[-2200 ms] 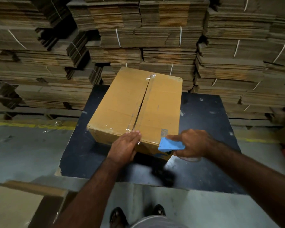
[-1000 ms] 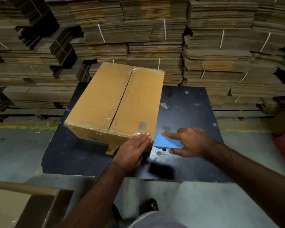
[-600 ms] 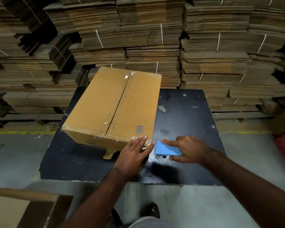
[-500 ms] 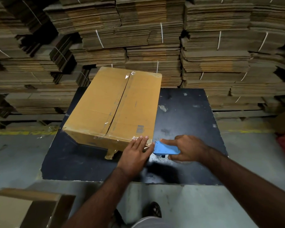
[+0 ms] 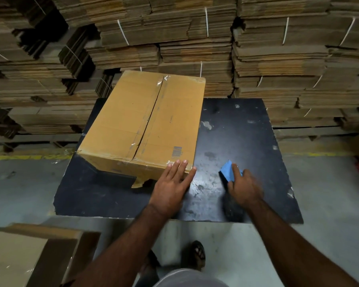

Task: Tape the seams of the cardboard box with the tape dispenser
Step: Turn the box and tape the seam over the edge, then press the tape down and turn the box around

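Note:
A closed brown cardboard box (image 5: 145, 121) lies on a black table (image 5: 236, 137), its centre seam and near edge covered with clear tape. My left hand (image 5: 171, 183) presses flat, fingers straight, against the box's near right corner. My right hand (image 5: 244, 186) grips the blue tape dispenser (image 5: 228, 170) to the right of the box, a short way off it above the table. A torn flap of cardboard sticks out under the box's near side.
Tall bundles of flattened cardboard (image 5: 278, 59) fill the space behind the table. Another open carton (image 5: 39, 251) stands at the lower left on the grey floor. A yellow floor line (image 5: 15, 157) runs at left. My foot (image 5: 195, 253) shows below.
My right hand has pulled the blue dispenser away from the box's corner to the right. My left hand stays pressed on the near right corner.

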